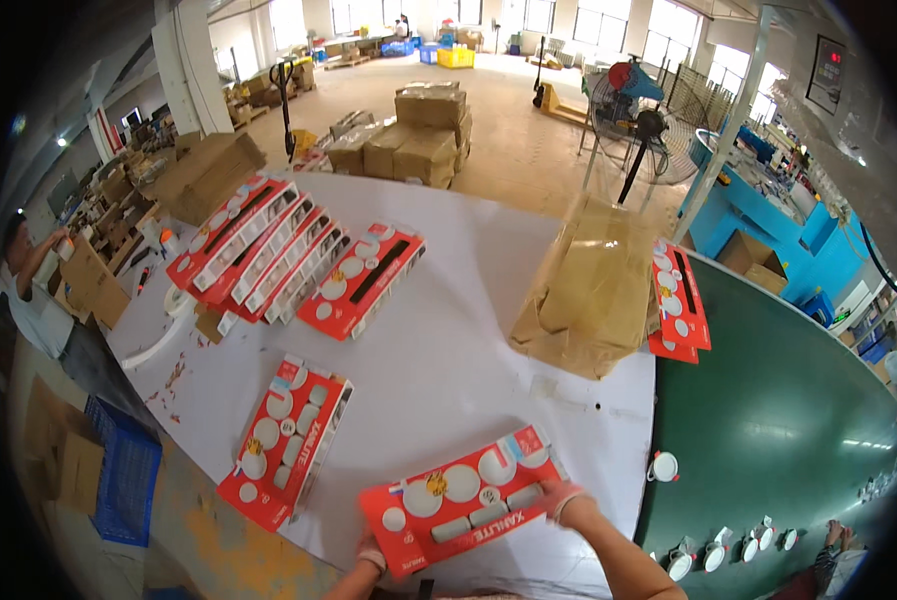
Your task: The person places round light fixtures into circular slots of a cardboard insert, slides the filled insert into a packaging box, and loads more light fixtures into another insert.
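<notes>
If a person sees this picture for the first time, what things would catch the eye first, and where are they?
First, the red box at the bottom centre, held at its ends by the left hand and right hand over the white table. Next, a fanned row of red boxes at the table's upper left, with one more red box lying alone on the left. On the right, the green belt carries small white round parts.

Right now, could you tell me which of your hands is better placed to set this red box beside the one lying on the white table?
Probably the left hand: it grips the held red box's left end, nearest the other red box. The right hand holds the far end.
</notes>
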The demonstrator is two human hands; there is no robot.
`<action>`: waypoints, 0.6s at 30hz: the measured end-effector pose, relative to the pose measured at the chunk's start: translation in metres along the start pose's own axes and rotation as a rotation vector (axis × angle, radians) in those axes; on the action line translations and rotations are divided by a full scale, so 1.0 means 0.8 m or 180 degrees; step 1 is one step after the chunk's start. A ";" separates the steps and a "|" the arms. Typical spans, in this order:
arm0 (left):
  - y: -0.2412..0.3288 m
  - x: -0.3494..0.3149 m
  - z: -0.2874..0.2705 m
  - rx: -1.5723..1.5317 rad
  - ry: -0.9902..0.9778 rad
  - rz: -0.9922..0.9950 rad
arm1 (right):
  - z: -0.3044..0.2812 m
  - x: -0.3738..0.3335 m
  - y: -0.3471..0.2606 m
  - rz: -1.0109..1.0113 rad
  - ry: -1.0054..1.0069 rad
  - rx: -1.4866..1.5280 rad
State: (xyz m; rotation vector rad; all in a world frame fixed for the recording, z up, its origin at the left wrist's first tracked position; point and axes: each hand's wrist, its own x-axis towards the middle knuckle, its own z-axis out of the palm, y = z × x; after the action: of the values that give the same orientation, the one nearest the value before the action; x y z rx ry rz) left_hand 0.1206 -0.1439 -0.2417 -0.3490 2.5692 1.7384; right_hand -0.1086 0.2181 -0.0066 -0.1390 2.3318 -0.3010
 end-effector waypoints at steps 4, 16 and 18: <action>0.079 0.016 -0.021 -0.5179 0.0613 -0.2111 | -0.049 0.018 0.032 0.0028 0.1738 0.0113; 0.176 0.024 -0.007 -0.4747 -0.0009 -0.1836 | 0.057 0.068 0.090 -0.0584 0.0896 0.1016; 0.171 0.011 -0.028 -0.4919 -0.0059 -0.1712 | 0.050 0.046 0.038 -0.0095 0.0691 0.1680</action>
State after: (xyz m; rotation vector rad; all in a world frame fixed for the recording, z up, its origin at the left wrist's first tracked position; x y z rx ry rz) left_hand 0.0880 -0.1174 -0.1090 -0.8308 0.4566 2.8476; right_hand -0.1062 0.2335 -0.0674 0.1251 2.3755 -0.9718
